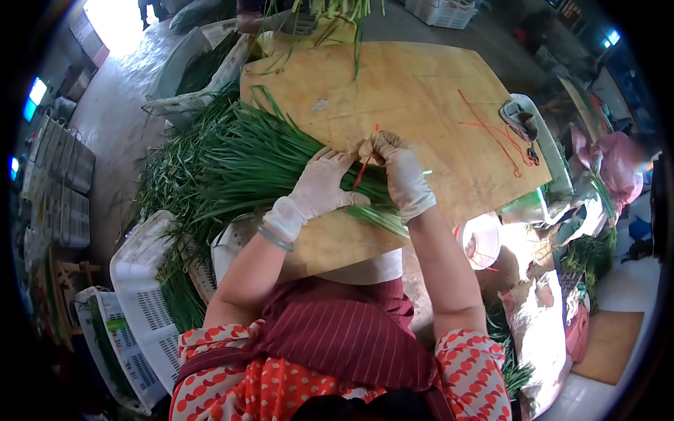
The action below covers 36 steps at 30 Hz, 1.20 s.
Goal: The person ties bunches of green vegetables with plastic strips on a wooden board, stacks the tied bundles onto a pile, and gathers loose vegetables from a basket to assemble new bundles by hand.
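Note:
A large bundle of green chives [274,158] lies across the wooden board, leaves to the left and pale stem ends to the right. My left hand [314,188], in a white glove, wraps over the bundle, with its thumb on the near side and fingertips on the far side. A thin red tie [361,172] crosses the stems between my hands. My gloved right hand [405,174] is closed at the far side of the bundle, its fingertips pinching the tie close to my left fingertips.
On the board [400,84], loose red ties [500,132] lie at the right, near dark-handled scissors [533,153]. White crates [144,263] stand at the left, and a pale bucket [481,241] at the right. Across the board is another person's gloved hand [298,24].

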{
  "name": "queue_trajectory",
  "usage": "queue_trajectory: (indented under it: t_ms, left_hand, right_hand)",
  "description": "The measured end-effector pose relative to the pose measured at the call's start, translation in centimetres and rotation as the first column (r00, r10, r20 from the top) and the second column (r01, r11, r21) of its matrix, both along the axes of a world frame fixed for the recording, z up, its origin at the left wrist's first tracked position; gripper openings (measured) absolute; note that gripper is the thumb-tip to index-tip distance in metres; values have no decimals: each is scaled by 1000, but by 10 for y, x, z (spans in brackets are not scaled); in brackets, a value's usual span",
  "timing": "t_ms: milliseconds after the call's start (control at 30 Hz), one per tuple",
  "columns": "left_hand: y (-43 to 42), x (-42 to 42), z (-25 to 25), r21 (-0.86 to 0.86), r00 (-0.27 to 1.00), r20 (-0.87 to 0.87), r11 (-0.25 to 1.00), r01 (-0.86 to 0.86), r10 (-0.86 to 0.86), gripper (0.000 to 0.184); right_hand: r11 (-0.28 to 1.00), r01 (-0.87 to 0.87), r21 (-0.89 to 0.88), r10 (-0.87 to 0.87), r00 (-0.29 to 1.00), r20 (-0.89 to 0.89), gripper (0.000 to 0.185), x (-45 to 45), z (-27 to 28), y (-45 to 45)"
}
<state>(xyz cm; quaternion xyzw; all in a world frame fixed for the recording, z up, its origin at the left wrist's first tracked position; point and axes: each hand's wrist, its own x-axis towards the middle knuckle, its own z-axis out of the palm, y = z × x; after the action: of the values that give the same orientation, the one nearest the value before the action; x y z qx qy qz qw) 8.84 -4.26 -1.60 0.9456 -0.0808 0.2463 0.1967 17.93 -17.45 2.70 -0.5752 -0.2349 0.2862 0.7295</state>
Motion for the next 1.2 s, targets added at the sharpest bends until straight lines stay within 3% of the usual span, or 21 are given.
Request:
queue_trajectory:
  t_ms: [33, 100, 133, 200, 300, 433, 500, 533, 567, 633, 667, 700, 733, 767, 867, 967, 1033, 1100, 1133, 1167, 1200]
  left_hand:
    - [1, 0, -5, -2, 1000, -4, 1000, 4, -4, 71]
    - [5, 4, -7, -225, 995, 51, 969, 97, -88, 52]
    - [4, 4, -5, -225, 995, 48, 969, 99, -91, 52]
    - [1, 5, 0, -258, 989, -147, 966, -32, -6, 43]
    - [1, 7, 4, -191, 967, -247, 975, -113, 64, 42]
    - [-11, 9, 6, -269, 949, -253, 929, -256, 188, 36]
    - [-12, 4, 3, -203, 987, -2, 966, -159, 162, 45]
    - [-11, -6, 6, -33, 994, 30, 994, -103, 104, 56]
    - [-12, -11, 9, -27, 993, 30, 993, -116, 117, 56]
    - [-15, -19, 15, 95, 979, 120, 980, -177, 165, 64]
    - [-16, -18, 13, 88, 957, 192, 968, -236, 216, 67]
    - [-17, -14, 9, 88, 956, 190, 966, -243, 223, 67]
    - [-18, -8, 4, 146, 917, 226, 920, -365, 328, 69]
    - [-20, -3, 0, 198, 865, 269, 855, -479, 423, 71]
    - [-28, -1, 6, 360, 886, 160, 810, -463, 435, 77]
    - [-28, 7, 17, 432, 904, 123, 798, -421, 410, 80]
    - [-25, 12, 19, 392, 895, -145, 855, -340, 422, 82]
    - [-21, 13, 8, 363, 915, -37, 859, -362, 401, 81]
    - [-26, 7, 17, 307, 916, -101, 888, -342, 388, 82]
    - [-30, 7, 25, 249, 923, -145, 916, -314, 356, 82]
    - [-31, 7, 29, 240, 906, -212, 918, -314, 366, 84]
  right_hand:
    - [993, 99, 57, -91, 987, -134, 21, 1, -3, 0]
    - [993, 102, 62, -92, 984, -152, 20, 3, -9, 3]
    - [993, 104, 64, -91, 981, -174, 19, 2, -11, 3]
    - [997, 45, 59, -37, 991, -132, 18, 2, -11, 1]
    - [993, 9, 118, 6, 992, -129, 17, -6, -10, -2]
    - [953, 6, 303, 43, 987, -154, 19, -5, -19, -6]
    - [947, 40, 320, 17, 985, -174, 19, -6, -12, -7]
    - [940, 80, 333, -12, 979, -202, 18, -10, -4, -8]
    - [938, 69, 339, 1, 979, -203, 18, -14, 4, -7]
    - [986, -47, 161, 40, 998, 46, 18, -24, 18, -9]
    - [985, -58, 164, 51, 998, 46, 18, -30, 21, -11]
    - [996, -48, 77, 34, 983, 180, 21, -37, 22, -15]
    - [1000, -24, -7, 25, 950, 311, 24, -42, 22, -20]
    - [1000, -26, -8, 27, 950, 311, 24, -42, 15, -25]
    - [997, 6, -78, 23, 931, 365, 16, -39, -8, -45]
    - [961, -22, -274, 87, 970, 226, 20, -42, -12, -63]
    - [993, -93, -76, 104, 983, 154, 20, -44, 1, -63]
    - [1000, 14, 12, -17, 966, 256, 19, -46, 22, -52]
    - [987, 114, 116, -148, 924, 351, 20, -42, 33, -44]
    - [967, 234, 104, -239, 676, 697, 22, -30, 39, -38]
    - [919, 370, 137, -257, 295, 920, 26, -15, 43, -34]
